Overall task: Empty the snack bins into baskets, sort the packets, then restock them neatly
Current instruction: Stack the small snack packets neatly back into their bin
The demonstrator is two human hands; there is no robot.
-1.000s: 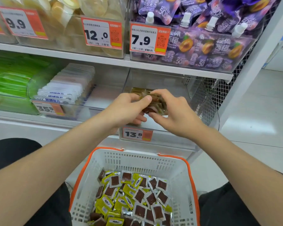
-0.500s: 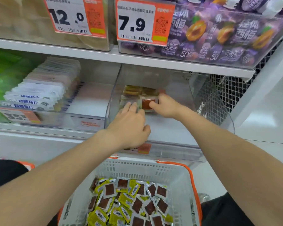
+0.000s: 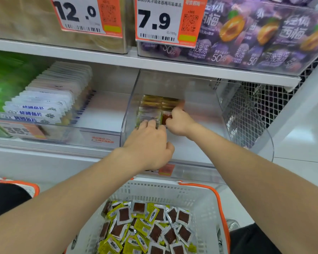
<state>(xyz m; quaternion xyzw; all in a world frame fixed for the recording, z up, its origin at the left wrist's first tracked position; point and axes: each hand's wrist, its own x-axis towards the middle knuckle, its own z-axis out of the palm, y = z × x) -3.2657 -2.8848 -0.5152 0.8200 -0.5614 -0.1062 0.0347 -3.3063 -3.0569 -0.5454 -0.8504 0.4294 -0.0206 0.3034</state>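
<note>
Two bare hands reach into a clear bin (image 3: 200,99) on the middle shelf (image 3: 44,149). At the far end of the bin, small packets (image 3: 152,107) stand in two tight rows. The right hand (image 3: 179,121) is at the right row, its grip pinching a packet with a red-brown window (image 3: 166,118) at the near end of that row. The left hand (image 3: 151,145) sits nearer, knuckles up, its fingertips (image 3: 147,123) touching the near end of the left row; its fingers are curled, and whether that grip closes on anything cannot be told. Below, near the person, a white basket (image 3: 206,202) with an orange rim holds a loose heap of yellow and silver packets (image 3: 147,228). Left of the clear bin, another bin holds a row of white pouches (image 3: 44,105). On the shelf above, price tags read 12.0 (image 3: 86,13) and 7.9 (image 3: 165,21), beside purple pouches (image 3: 261,35) at the right.
</note>
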